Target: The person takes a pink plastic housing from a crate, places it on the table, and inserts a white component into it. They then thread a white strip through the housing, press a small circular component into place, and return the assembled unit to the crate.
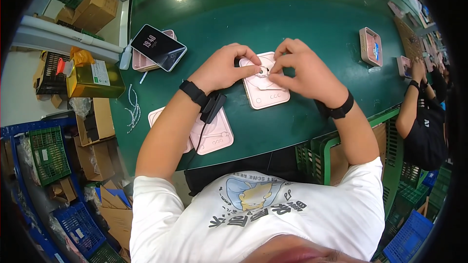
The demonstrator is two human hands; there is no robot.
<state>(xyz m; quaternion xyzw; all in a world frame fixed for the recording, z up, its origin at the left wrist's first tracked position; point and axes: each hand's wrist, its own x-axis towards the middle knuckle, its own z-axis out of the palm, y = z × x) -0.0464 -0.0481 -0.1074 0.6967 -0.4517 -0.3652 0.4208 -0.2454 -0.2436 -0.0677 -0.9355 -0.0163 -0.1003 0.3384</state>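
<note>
step in hand: fitting a small dark round part [263, 71] onto the upper middle of a pink plastic panel [263, 87]; judging by the pinched fingers, the part is being seated or turned, not just picked up.
left hand [225, 68]: curled, thumb and forefinger closed to a pinch at the left side of the small part, the other fingers resting on the panel's upper left corner.
right hand [303, 70]: curled likewise, fingertips pinched at the right side of the same part, heel of the hand lifted off the green conveyor table [302, 14].
where the panel lies: flat on the table, straight ahead of the person, between both hands, tilted a little clockwise.
wrists: a black band on each; the left one carries a black clip with a cord [211, 107] running down toward the body.
nearby stock: two more pink panels [214, 136] lie overlapping under the left forearm, near the table edge.
further left: a dark phone-like screen [158, 47] rests on a pink tray, with loose white ties [132, 109] below it.
next move calls for: my guess is steady two-sided pressure so the part sits square (whether it is already home is hidden by the fingers).
neighbour: another person [423, 117] works at the right end of the table, hands on their own pink piece.
</note>
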